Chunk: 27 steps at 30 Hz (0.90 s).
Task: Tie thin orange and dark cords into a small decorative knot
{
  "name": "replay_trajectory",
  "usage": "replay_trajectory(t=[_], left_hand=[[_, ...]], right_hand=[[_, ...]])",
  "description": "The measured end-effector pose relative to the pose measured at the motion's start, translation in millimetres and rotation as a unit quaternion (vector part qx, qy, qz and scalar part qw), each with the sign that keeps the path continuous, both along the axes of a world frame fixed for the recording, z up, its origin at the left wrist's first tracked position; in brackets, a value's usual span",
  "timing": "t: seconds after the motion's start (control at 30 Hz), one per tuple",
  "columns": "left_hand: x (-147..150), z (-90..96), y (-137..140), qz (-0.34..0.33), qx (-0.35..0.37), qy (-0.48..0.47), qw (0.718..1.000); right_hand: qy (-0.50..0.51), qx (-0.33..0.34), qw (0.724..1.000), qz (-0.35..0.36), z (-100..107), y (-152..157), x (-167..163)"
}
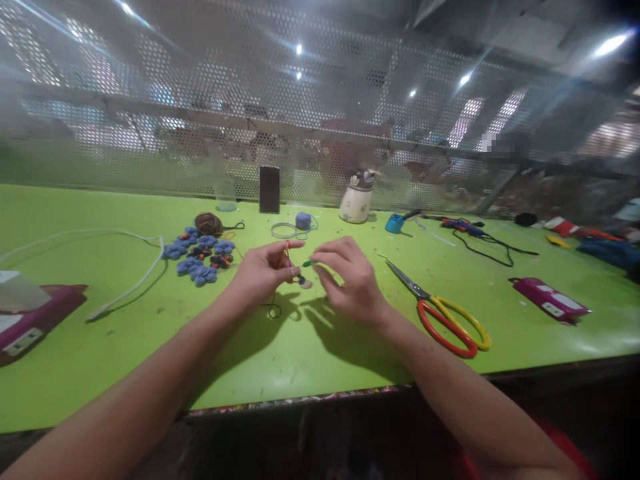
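- Power strip [25, 340], purple, at far left of the green table [280, 373]; white cable [130, 291] lies to its right.
- Blue and dark crocheted flowers [203, 275] lie in a cluster; brown yarn ball [209, 225] sits just behind them.
- Left hand [263, 268]: thumb and fingers pinched on a small work piece [303, 281], dark with a pale end, just beyond the thumb tip; orange strand [287, 247] passes by the raised forefinger.
- Green piece [307, 264], slim, lies between the two hands, right of the left thumb. Its long axis runs roughly crosswise, right end slightly higher. Right fingertips are the nearer, at or almost at that end.
- Right hand [350, 273]: fingers and thumb curved, with a gap between them; whether they grip the green piece, cannot tell.
- Scissors [447, 321], well right of the work, blades pointing away and leftward.
- Second purple strip [550, 299] at far right.
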<state>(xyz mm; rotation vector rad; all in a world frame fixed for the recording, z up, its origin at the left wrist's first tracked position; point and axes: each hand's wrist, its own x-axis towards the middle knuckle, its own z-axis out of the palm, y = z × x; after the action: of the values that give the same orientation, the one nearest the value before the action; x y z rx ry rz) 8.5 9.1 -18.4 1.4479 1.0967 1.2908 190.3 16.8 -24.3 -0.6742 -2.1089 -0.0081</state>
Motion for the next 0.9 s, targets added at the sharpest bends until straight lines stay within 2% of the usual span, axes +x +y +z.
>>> replay_trajectory(t=[0.07,0.1,0.13,0.17,0.2,0.27,0.3,0.37,0.47,0.63,0.8,0.9], left_hand=[[-1,1.3,1,0.045,0.022,-0.031,0.998],[-1,2.0,0,0.06,0.032,-0.047,0.997],[-1,2.7,-1,0.072,0.041,-0.064,0.995],[0,3.1,-2,0.079,0.052,-0.08,0.992],[1,3.2,-3,0.079,0.061,-0.09,0.991],[5,2.6,-7,0.091,0.076,-0.099,0.988],[7,2.0,-8,0.098,0.081,-0.099,0.987],[10,0.8,-11,0.107,0.086,-0.099,0.986],[14,0.2,-15,0.112,0.079,-0.102,0.985],[15,0.7,-17,0.114,0.052,-0.112,0.986],[13,0.4,-14,0.093,-0.039,-0.226,0.969],[14,2.6,-14,0.093,-0.089,-0.274,0.953]], right_hand=[[0.101,0.031,0.994,-0.026,1,-8,-4],[0.127,0.016,0.992,-0.022,0,-11,-7],[0.138,-0.025,0.99,-0.009,-1,-13,-10],[0.145,-0.088,0.985,0.005,-2,-15,-13],[0.151,-0.181,0.972,0.017,-3,-15,-16],[0.18,-0.357,0.915,0.054,-6,-13,-21],[0.2,-0.414,0.885,0.075,-6,-12,-23],[0.232,-0.47,0.843,0.119,-7,-10,-27],[0.251,-0.483,0.827,0.142,-5,-10,-29],[0.273,-0.48,0.826,0.114,-3,-12,-28],[0.271,-0.47,0.835,0.09,-2,-13,-25],[0.287,-0.479,0.825,0.091,-2,-12,-24]])
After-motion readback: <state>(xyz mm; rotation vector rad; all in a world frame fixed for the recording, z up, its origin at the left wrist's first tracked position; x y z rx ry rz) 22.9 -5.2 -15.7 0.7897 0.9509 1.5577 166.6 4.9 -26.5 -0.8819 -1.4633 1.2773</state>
